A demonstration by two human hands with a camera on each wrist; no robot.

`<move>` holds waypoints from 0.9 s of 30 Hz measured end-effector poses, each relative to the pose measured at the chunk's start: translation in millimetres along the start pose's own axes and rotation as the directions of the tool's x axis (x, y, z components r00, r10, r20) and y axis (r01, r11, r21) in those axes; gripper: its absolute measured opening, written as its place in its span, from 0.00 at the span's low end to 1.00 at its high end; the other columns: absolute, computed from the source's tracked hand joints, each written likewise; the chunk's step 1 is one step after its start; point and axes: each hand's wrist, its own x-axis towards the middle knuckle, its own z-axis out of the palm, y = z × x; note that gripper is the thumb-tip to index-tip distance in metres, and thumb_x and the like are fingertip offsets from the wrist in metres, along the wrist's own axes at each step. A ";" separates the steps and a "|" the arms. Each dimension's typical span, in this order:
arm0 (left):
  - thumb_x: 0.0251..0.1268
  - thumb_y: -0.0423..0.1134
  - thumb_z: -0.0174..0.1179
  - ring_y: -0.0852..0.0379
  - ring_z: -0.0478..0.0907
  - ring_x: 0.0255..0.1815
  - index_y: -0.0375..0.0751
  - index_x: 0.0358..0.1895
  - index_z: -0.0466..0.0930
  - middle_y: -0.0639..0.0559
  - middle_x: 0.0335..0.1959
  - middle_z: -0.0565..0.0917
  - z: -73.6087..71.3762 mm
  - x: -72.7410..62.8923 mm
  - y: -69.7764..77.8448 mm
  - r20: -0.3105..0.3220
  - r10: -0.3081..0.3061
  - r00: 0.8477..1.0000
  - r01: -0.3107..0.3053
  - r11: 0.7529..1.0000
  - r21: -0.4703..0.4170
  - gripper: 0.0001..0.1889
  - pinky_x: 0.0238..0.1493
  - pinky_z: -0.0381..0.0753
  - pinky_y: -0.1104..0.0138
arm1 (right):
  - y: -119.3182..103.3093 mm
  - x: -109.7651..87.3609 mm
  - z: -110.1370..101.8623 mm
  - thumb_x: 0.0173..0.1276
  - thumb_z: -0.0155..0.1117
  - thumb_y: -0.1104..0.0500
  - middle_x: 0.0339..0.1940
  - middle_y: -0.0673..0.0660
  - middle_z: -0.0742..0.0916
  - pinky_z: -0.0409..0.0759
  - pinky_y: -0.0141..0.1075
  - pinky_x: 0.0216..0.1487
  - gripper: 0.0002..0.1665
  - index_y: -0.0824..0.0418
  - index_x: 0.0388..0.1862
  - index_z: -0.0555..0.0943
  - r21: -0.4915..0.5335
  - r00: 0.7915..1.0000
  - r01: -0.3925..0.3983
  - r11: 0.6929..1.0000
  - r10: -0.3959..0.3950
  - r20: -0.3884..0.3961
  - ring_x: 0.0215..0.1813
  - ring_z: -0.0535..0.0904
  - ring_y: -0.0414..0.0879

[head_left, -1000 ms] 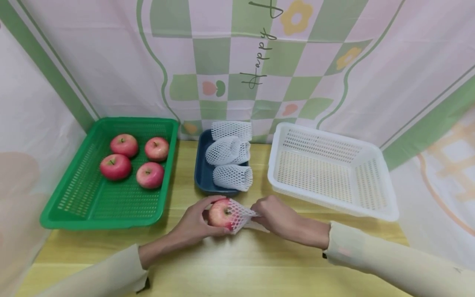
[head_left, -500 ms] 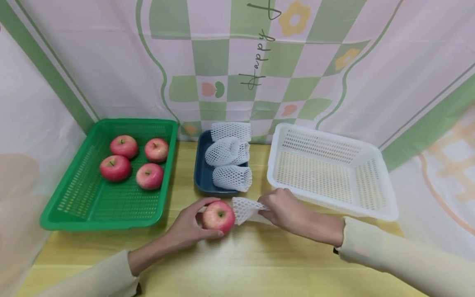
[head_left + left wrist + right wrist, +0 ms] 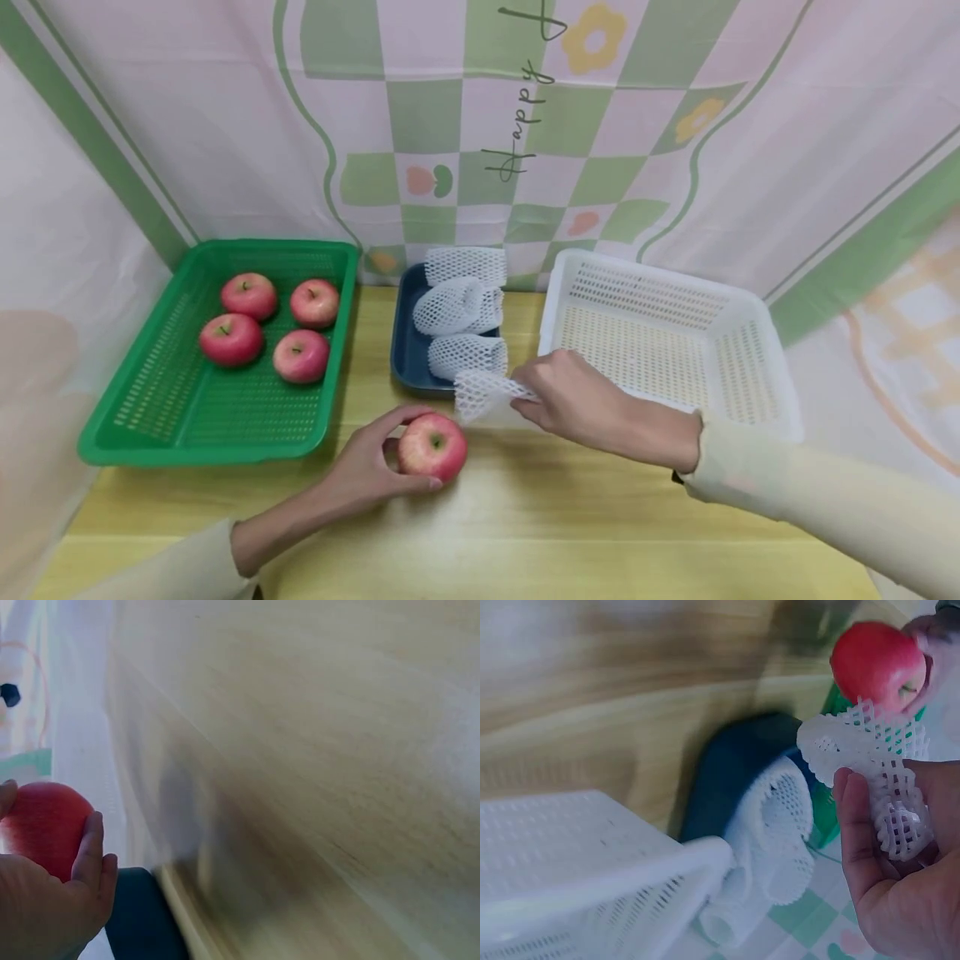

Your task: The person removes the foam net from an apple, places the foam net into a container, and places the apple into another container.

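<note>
A red apple (image 3: 432, 447) is gripped between the thumb and fingers of my left hand (image 3: 372, 467), stem side facing up in the head view. The left wrist view shows the same apple (image 3: 49, 827) with fingers curled around it. My right hand (image 3: 573, 396) pinches a white foam net sleeve (image 3: 480, 393), whose mouth hangs toward the apple but apart from it. In the right wrist view the net (image 3: 889, 754) is bunched between fingers and thumb. Behind the hands, a dark blue tray (image 3: 408, 358) bears several more foam nets (image 3: 467, 357).
To the left stands a green basket (image 3: 213, 417) with several apples (image 3: 232, 339) inside. A white basket (image 3: 780, 367) sits at the right, partly behind the right hand and forearm. A printed cloth (image 3: 495, 100) hangs behind the wooden table (image 3: 525, 533).
The foam net has come off the apple as my right hand drew it right, and now it sits higher, near the blue tray. My left hand has shifted left and nearer with the apple.
</note>
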 end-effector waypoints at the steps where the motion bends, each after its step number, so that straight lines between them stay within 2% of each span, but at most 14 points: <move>1: 0.51 0.42 0.84 0.51 0.87 0.52 0.47 0.70 0.77 0.43 0.65 0.82 -0.8 -1.4 1.3 0.003 0.007 1.000 -0.007 1.000 -0.006 0.40 0.50 0.87 0.62 | -0.6 3.4 -1.9 0.63 0.76 0.66 0.16 0.43 0.73 0.71 0.29 0.22 0.23 0.53 0.19 0.71 0.003 1.000 0.001 1.000 -0.001 0.000 0.21 0.66 0.35; 6: 0.50 0.42 0.85 0.50 0.86 0.54 0.51 0.69 0.77 0.45 0.64 0.82 -7.0 -9.1 11.8 -0.010 0.024 1.000 -0.024 1.000 -0.002 0.40 0.50 0.88 0.61 | -4.3 21.6 -9.6 0.64 0.76 0.65 0.15 0.43 0.70 0.68 0.30 0.21 0.24 0.53 0.19 0.69 -0.015 1.000 0.000 1.000 -0.001 -0.008 0.21 0.64 0.36; 13: 0.51 0.41 0.85 0.44 0.85 0.58 0.51 0.70 0.74 0.44 0.66 0.78 -21.0 -16.6 31.4 -0.028 -0.001 1.000 0.001 1.000 0.000 0.41 0.49 0.89 0.61 | -6.6 50.6 -15.3 0.65 0.76 0.63 0.14 0.46 0.72 0.72 0.33 0.21 0.21 0.56 0.19 0.72 -0.041 1.000 0.015 0.999 -0.015 0.000 0.20 0.68 0.40; 17: 0.52 0.41 0.84 0.42 0.84 0.58 0.50 0.71 0.73 0.42 0.68 0.76 -31.3 -20.5 40.6 -0.044 -0.025 0.999 0.025 1.000 -0.007 0.41 0.48 0.90 0.62 | -7.2 68.7 -14.5 0.66 0.75 0.61 0.16 0.48 0.75 0.74 0.35 0.23 0.16 0.58 0.24 0.77 -0.057 0.998 -0.034 0.998 0.036 0.052 0.20 0.72 0.42; 21: 0.53 0.42 0.84 0.43 0.83 0.58 0.49 0.71 0.72 0.43 0.69 0.75 -43.4 -25.0 47.4 -0.073 -0.054 0.996 0.054 0.999 -0.008 0.41 0.48 0.89 0.62 | -6.3 88.0 -9.6 0.67 0.75 0.60 0.17 0.49 0.75 0.73 0.35 0.24 0.13 0.59 0.26 0.79 -0.082 0.990 -0.078 0.994 0.087 0.114 0.21 0.72 0.43; 24: 0.54 0.43 0.83 0.45 0.82 0.57 0.49 0.71 0.72 0.45 0.68 0.77 -52.9 -27.8 51.7 -0.106 -0.055 0.993 0.058 0.998 0.029 0.40 0.49 0.88 0.62 | -4.2 100.7 -4.1 0.67 0.74 0.59 0.18 0.50 0.77 0.73 0.36 0.24 0.12 0.59 0.27 0.80 -0.086 0.983 -0.100 0.991 0.112 0.149 0.22 0.71 0.43; 27: 0.55 0.46 0.83 0.48 0.80 0.58 0.50 0.71 0.72 0.49 0.67 0.78 -62.7 -29.9 55.9 -0.148 -0.046 0.988 0.060 0.994 0.089 0.40 0.52 0.86 0.59 | -2.2 110.3 1.6 0.68 0.74 0.57 0.21 0.51 0.80 0.77 0.37 0.26 0.11 0.60 0.30 0.82 -0.081 0.971 -0.132 0.988 0.146 0.190 0.24 0.75 0.44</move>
